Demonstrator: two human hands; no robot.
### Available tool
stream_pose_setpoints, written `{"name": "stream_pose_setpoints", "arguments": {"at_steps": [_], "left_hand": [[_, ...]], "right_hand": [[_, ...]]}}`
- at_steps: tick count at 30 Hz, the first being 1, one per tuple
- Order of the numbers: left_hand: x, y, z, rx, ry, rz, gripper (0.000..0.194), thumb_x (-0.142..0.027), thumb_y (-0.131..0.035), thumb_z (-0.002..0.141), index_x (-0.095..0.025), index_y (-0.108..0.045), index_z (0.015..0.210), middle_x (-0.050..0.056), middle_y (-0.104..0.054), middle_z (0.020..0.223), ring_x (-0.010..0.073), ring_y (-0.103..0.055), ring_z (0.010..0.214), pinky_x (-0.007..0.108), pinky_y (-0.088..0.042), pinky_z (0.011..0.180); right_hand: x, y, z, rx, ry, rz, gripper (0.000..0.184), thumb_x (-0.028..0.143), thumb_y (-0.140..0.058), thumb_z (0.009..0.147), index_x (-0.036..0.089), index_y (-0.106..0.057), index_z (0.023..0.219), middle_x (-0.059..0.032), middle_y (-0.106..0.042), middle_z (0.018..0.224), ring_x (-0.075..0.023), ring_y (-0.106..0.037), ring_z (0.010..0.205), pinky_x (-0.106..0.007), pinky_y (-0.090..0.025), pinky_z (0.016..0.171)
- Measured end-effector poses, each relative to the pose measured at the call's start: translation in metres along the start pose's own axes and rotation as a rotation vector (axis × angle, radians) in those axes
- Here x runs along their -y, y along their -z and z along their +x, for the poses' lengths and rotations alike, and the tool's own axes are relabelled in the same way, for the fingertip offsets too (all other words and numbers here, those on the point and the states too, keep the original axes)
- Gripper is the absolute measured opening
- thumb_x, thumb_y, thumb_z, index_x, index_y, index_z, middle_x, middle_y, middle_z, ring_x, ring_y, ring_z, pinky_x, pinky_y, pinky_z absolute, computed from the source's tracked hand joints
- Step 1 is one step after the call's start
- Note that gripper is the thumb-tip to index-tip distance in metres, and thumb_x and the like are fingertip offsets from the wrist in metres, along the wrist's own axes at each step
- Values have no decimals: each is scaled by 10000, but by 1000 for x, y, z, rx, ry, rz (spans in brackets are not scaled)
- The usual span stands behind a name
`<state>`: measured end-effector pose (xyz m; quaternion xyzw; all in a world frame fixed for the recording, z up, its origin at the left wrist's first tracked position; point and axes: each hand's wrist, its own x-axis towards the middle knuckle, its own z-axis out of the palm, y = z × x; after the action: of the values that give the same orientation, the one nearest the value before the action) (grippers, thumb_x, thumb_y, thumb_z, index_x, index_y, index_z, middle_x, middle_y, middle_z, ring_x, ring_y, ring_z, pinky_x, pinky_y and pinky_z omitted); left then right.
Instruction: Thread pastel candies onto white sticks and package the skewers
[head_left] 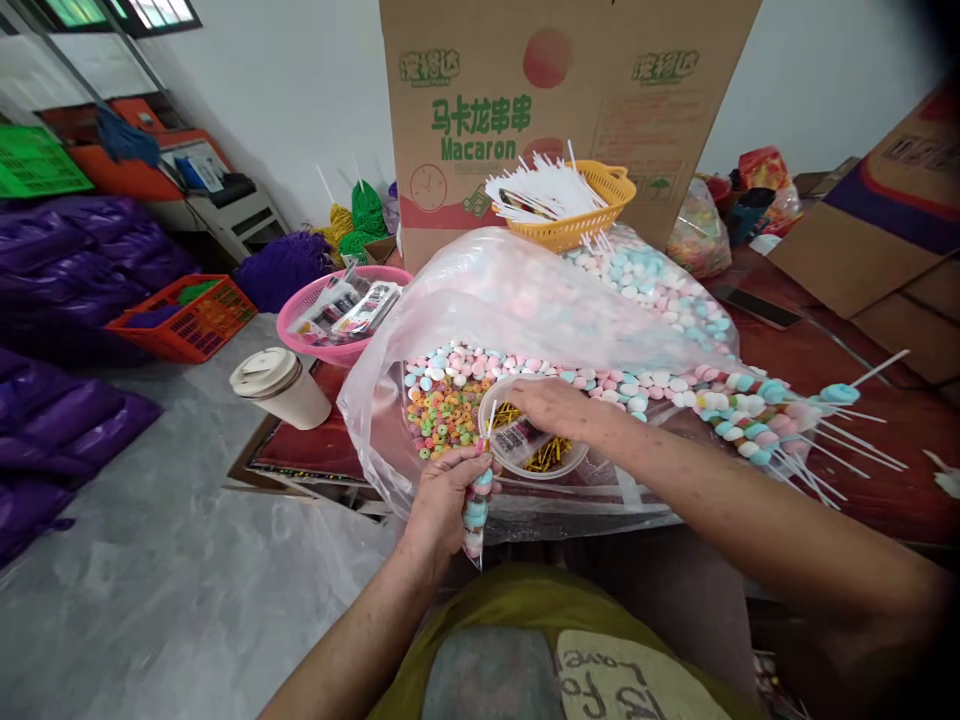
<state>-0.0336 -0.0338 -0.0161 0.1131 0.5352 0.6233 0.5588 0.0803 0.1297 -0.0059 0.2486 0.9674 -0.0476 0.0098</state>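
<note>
My left hand (450,490) is closed around a marshmallow skewer (475,512) in a clear wrapper, its white stick pointing up and the wrapper's tail hanging below. My right hand (556,410) dips into a round white bowl (525,474) with its fingers bent together; their tips are partly hidden, and I cannot make out what they pinch. Gold twist ties (549,454) lie in that bowl around a small clear packet (517,440). Left of the bowl are colourful ring-shaped cereal pieces (448,412). Behind it spread pink, white and blue marshmallows (607,382), partly under plastic sheeting (480,290).
Finished-looking skewers (765,415) are piled at the right. White sticks fill a yellow basket (577,232) before a large carton (570,90). A pink basket (300,335) of packets and a lidded cup (289,395) stand left. A phone (761,308) lies at the right.
</note>
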Motion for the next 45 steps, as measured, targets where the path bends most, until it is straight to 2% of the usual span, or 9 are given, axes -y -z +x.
{"name": "stream_pose_setpoints", "arguments": {"at_steps": [7,14,17,22,28,33,36,41,45], "left_hand": [[-5,9,-5,-49,-9,-24,237,-226,-777,497,-118,-612,628,14,-638,579,91,-559,464,183,-423,451],[-1,-6,4,83,-1,-56,236,-236,-759,566,-99,-656,728,-3,-595,518,93,-560,482,183,-425,468],[-2,-19,9,140,19,-78,222,-211,-755,565,-102,-635,716,35,-665,656,101,-583,499,199,-440,469],[-4,-21,11,57,43,-90,211,-183,-750,550,-111,-612,693,29,-674,657,110,-595,494,203,-457,457],[-5,-4,3,-43,44,-103,211,-167,-756,537,-108,-619,686,19,-666,620,98,-587,474,192,-466,464],[-3,-6,6,6,25,-90,225,-192,-775,522,-101,-638,675,15,-645,577,101,-574,465,198,-448,456],[2,-20,11,88,7,-93,214,-217,-774,523,-105,-639,644,-6,-607,523,68,-513,422,185,-415,447],[9,-47,10,182,-4,-64,151,-199,-728,536,-115,-614,587,-33,-522,433,53,-452,401,159,-323,413],[8,-53,5,218,13,1,91,-173,-656,551,-125,-580,530,-30,-507,422,60,-441,401,175,-336,431]], "right_hand": [[4,-6,10,120,-41,-58,168,57,-526,764,150,-656,818,-76,-664,817,-185,-593,739,-261,-389,592],[-20,33,-35,59,-258,-69,147,151,-483,829,133,-630,831,-119,-637,874,-196,-589,769,-263,-377,595],[-20,37,-52,24,-333,-19,238,177,-384,888,134,-618,875,-112,-630,890,-195,-582,815,-273,-394,654],[4,13,-36,84,-364,135,211,218,-427,904,154,-628,894,-79,-626,935,-179,-584,832,-290,-448,704],[22,-10,1,175,-370,327,313,333,-534,875,150,-542,1129,-89,-562,1126,-182,-574,950,-373,-499,799],[23,12,-36,47,-261,507,169,235,-419,901,175,-572,860,-37,-616,830,-112,-557,639,-249,-444,571],[40,17,-67,-72,-143,909,182,285,-386,903,192,-533,849,19,-577,730,-59,-475,473,-200,-372,453],[61,5,-87,-338,-211,1130,141,273,-411,882,195,-501,808,49,-486,605,-65,-423,487,-193,-349,480],[54,1,-88,-364,-151,1105,90,264,-408,881,210,-458,829,49,-501,639,-79,-455,551,-199,-364,531]]}}
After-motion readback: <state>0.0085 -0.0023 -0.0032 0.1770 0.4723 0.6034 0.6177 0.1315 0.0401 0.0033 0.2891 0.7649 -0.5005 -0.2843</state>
